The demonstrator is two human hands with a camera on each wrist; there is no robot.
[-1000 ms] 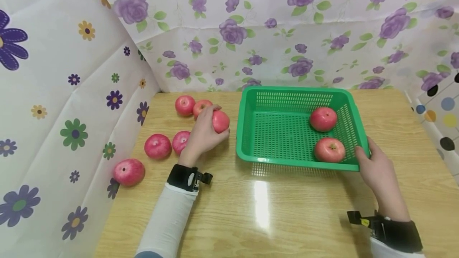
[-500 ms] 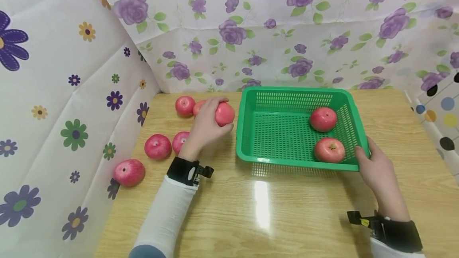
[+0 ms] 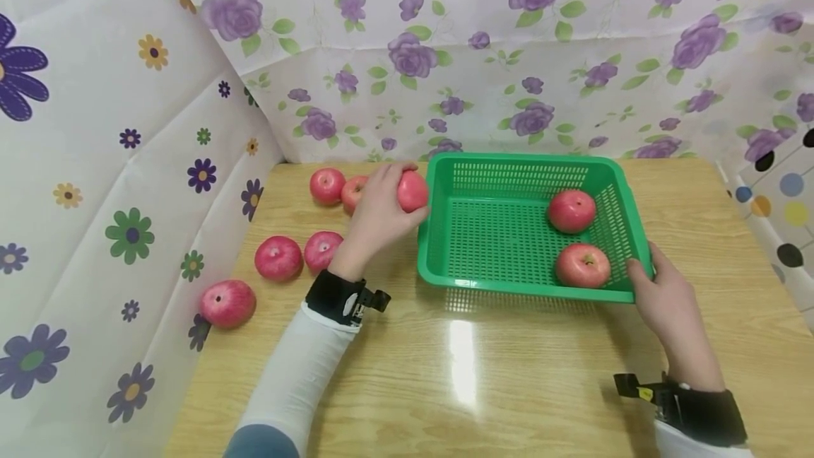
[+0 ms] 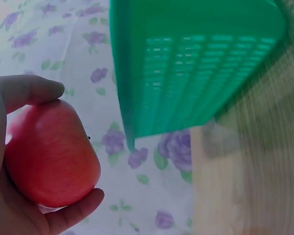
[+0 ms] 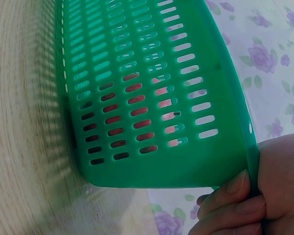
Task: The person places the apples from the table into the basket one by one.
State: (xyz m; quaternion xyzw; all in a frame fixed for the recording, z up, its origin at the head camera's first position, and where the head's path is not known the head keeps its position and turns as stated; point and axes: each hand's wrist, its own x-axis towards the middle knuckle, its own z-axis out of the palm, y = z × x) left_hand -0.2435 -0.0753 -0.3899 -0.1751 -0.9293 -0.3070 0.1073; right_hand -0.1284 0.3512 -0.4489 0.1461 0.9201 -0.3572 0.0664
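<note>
My left hand [image 3: 381,214] grips a red apple [image 4: 54,154] between thumb and fingers, just left of the green plastic basket [image 3: 502,290]. In the left wrist view a gap separates that apple from the basket's slotted side. At the basket's right end, my right hand [image 3: 668,302] holds the rim, thumb on the inside and fingers outside, as the right wrist view shows. Two apples lie within the basket along its right side: a darker one [image 3: 572,211] behind and a paler one [image 3: 583,266] in front.
Several apples lie on the wooden table [image 3: 407,387] at the left, among them one near the left edge [image 3: 227,304] and one at the back [image 3: 327,186]. Flower-patterned sheeting [image 3: 413,97] stands behind the table and along its left side.
My left hand has carried its apple to the right and slightly back, up to the basket's left rim. The right hand and the basket have stayed in place.
</note>
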